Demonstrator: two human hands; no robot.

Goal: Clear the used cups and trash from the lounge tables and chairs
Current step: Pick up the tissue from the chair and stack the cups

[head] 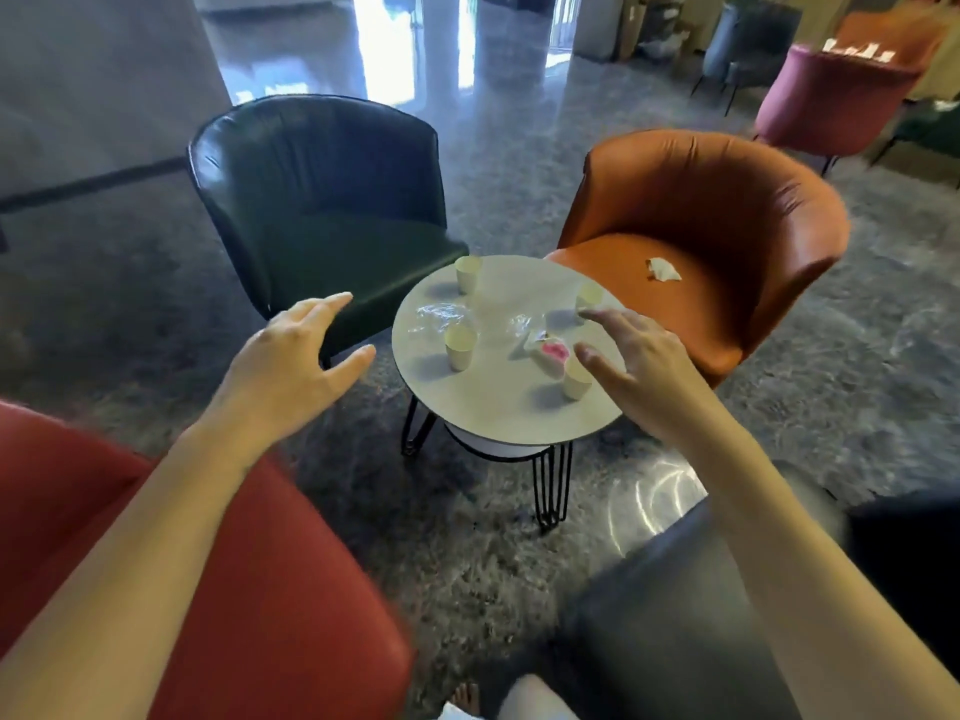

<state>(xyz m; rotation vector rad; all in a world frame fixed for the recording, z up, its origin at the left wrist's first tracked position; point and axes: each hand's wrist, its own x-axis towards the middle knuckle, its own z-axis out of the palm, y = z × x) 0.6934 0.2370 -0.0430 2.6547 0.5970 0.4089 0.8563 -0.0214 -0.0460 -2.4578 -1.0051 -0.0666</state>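
A small round grey table [488, 407] carries several pale paper cups: one at the far edge [467, 274], one in the middle [460, 346], one near the front right [576, 383], and one at the right edge [588, 295]. Clear plastic wrap [437, 314] and a crumpled pink-and-white wrapper [549, 351] lie between them. A crumpled white tissue [663, 269] sits on the orange chair [727, 215]. My left hand [296, 356] hovers open, left of the table. My right hand [631, 361] hovers open over the table's right side, holding nothing.
A dark green chair [322, 200] stands behind the table on the left. A red chair [249, 589] is close at the lower left and a dark grey one [675, 615] at the lower right. A pink chair [831, 101] stands far right on the glossy floor.
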